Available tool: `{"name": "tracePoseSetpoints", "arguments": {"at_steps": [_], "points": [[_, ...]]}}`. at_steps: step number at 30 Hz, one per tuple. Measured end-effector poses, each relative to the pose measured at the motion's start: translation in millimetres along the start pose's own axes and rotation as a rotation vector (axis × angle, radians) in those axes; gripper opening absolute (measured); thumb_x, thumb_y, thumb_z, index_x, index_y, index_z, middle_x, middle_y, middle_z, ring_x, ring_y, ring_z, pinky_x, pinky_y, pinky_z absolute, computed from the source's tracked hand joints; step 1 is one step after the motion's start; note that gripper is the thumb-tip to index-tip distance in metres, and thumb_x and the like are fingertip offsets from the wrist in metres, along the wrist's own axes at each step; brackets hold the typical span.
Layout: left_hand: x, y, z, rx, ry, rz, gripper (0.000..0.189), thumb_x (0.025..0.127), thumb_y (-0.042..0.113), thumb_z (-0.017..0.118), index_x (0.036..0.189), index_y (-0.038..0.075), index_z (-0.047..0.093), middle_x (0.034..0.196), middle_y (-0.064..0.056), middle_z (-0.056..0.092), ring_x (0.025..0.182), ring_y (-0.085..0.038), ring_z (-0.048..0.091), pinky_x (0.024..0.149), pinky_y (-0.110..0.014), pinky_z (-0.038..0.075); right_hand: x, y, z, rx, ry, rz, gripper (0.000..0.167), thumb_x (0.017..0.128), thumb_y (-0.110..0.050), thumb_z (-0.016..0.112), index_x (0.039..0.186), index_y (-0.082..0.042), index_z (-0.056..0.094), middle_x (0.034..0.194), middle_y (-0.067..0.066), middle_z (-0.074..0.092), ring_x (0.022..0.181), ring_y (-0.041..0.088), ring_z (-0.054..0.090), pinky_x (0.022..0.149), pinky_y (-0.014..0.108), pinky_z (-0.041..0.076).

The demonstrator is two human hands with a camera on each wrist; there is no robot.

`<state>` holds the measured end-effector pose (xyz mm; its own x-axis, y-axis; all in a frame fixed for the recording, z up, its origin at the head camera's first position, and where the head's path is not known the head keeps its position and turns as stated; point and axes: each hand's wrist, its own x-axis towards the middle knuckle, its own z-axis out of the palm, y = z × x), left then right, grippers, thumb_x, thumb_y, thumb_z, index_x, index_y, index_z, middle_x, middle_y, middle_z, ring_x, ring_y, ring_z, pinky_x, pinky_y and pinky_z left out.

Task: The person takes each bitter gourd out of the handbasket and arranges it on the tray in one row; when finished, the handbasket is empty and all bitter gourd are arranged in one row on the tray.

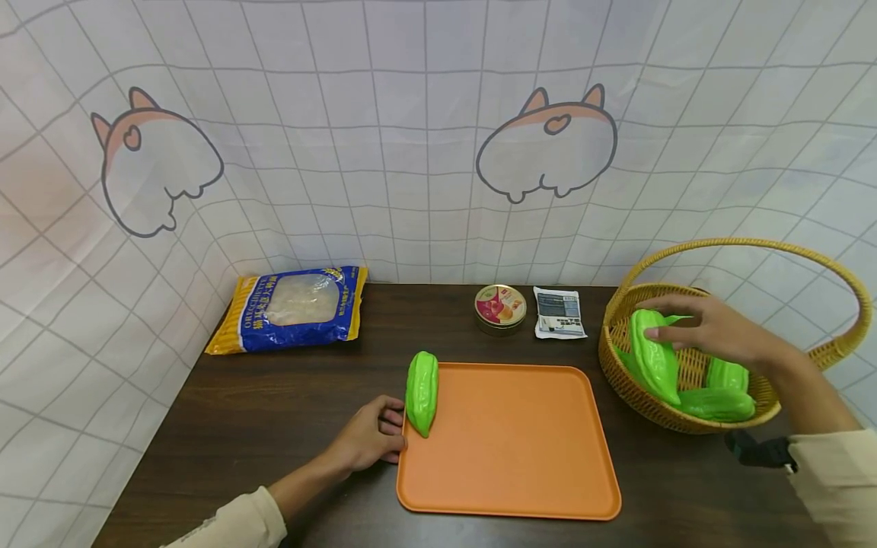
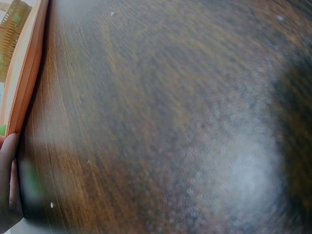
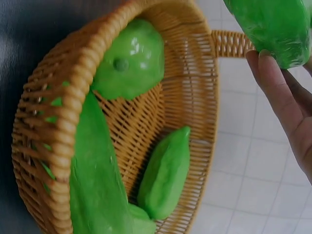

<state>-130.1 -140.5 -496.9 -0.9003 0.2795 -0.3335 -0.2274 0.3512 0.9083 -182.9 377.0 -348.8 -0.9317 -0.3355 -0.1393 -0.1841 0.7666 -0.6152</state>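
My right hand (image 1: 729, 331) grips a green bitter melon (image 1: 656, 361) over the wicker basket (image 1: 617, 380), thumb on one side and fingers on the other. In the right wrist view the held melon is at the top right, partly cut off. Several more bitter melons (image 3: 165, 175) lie inside the basket. My left hand (image 1: 366, 435) rests at the left edge of an orange tray (image 1: 514, 445), its fingertips right at the rim. Another bitter melon (image 1: 422, 392) lies lengthwise along that edge. The left wrist view shows only part of the fingers, beside the rim.
A blue and yellow pasta bag (image 1: 294, 308) lies at the back left of the dark wooden table (image 1: 274, 411). Behind the tray are a round tin (image 1: 501, 308) and a small white packet (image 1: 559, 313). The basket's tall handle (image 1: 743, 243) arches above it. A tile-patterned sheet hangs behind.
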Motion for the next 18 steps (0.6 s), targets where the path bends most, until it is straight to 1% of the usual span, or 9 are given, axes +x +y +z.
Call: {"name": "tracePoseSetpoints", "arguments": {"at_steps": [3,5,7,9,10,12,14,17,18], "points": [[-0.4,0.3,0.0,0.003,0.002,0.002,0.065,0.075,-0.004,0.074,0.135,-0.003,0.05,0.114,-0.017,0.056,0.092,-0.021,0.062,0.064,-0.036,0.064,0.2,-6.5,3.6,-0.027,0.008,-0.025,0.048,0.098,-0.033,0.063,0.142,-0.016,0.054,0.142,0.017,0.054,0.115,0.027,0.058,0.083,0.037,0.055],[-0.9,0.6,0.0,0.006,0.004,0.003,0.065,0.075,-0.004,0.074,0.135,-0.003,0.051,0.114,-0.017,0.056,0.092,-0.021,0.062,0.063,-0.036,0.064,0.6,-10.6,6.3,-0.005,-0.005,-0.041,0.048,0.098,-0.031,0.063,0.142,-0.015,0.054,0.142,0.016,0.054,0.116,0.028,0.06,0.084,0.036,0.056],[-1.4,0.8,-0.1,0.009,0.006,0.003,0.064,0.075,-0.004,0.075,0.135,-0.002,0.051,0.114,-0.017,0.056,0.091,-0.021,0.062,0.063,-0.036,0.064,1.3,-14.2,9.1,0.016,-0.02,-0.059,0.048,0.099,-0.029,0.063,0.142,-0.014,0.054,0.143,0.015,0.053,0.114,0.022,0.063,0.083,0.033,0.058],[-1.9,1.0,-0.2,0.011,0.009,0.003,0.064,0.075,-0.005,0.075,0.135,-0.002,0.051,0.114,-0.017,0.056,0.091,-0.021,0.062,0.063,-0.036,0.064,1.9,-17.7,11.9,0.025,-0.029,-0.085,0.047,0.099,-0.027,0.063,0.142,-0.013,0.054,0.143,0.014,0.054,0.114,0.014,0.063,0.084,0.03,0.058],[-2.1,1.2,-0.2,0.011,0.009,0.004,0.064,0.075,-0.005,0.075,0.135,-0.003,0.051,0.114,-0.017,0.056,0.091,-0.021,0.062,0.063,-0.036,0.064,2.1,-19.5,13.4,0.021,-0.031,-0.097,0.046,0.099,-0.027,0.063,0.142,-0.014,0.054,0.143,0.012,0.054,0.114,0.01,0.062,0.085,0.029,0.058],[-2.2,1.4,0.0,0.011,0.011,0.004,0.064,0.075,-0.005,0.075,0.135,-0.003,0.051,0.114,-0.017,0.056,0.091,-0.021,0.062,0.063,-0.036,0.064,2.6,-23.3,16.4,0.016,-0.039,-0.117,0.045,0.099,-0.027,0.062,0.142,-0.016,0.054,0.143,0.01,0.055,0.115,0.009,0.061,0.085,0.028,0.057],[-2.2,1.4,0.2,0.01,0.01,0.006,0.064,0.075,-0.005,0.074,0.134,-0.003,0.051,0.114,-0.017,0.056,0.091,-0.021,0.062,0.063,-0.036,0.064,3.0,-27.4,20.0,0.009,-0.046,-0.125,0.044,0.099,-0.028,0.062,0.142,-0.018,0.055,0.143,0.009,0.055,0.119,0.014,0.059,0.086,0.028,0.056],[-1.9,1.1,0.7,0.007,0.007,0.012,0.064,0.074,-0.005,0.074,0.134,-0.003,0.051,0.113,-0.017,0.056,0.091,-0.021,0.062,0.063,-0.036,0.064,4.5,-33.6,26.4,0.006,-0.055,-0.132,0.044,0.099,-0.029,0.063,0.141,-0.02,0.056,0.143,0.009,0.055,0.122,0.025,0.057,0.087,0.03,0.056],[-1.8,0.8,0.8,0.008,0.007,0.014,0.064,0.074,-0.005,0.074,0.134,-0.003,0.051,0.113,-0.017,0.056,0.091,-0.021,0.062,0.063,-0.036,0.064,5.1,-35.7,28.7,0.005,-0.056,-0.128,0.044,0.098,-0.03,0.064,0.141,-0.021,0.056,0.143,0.008,0.055,0.122,0.027,0.057,0.087,0.031,0.055]]}}
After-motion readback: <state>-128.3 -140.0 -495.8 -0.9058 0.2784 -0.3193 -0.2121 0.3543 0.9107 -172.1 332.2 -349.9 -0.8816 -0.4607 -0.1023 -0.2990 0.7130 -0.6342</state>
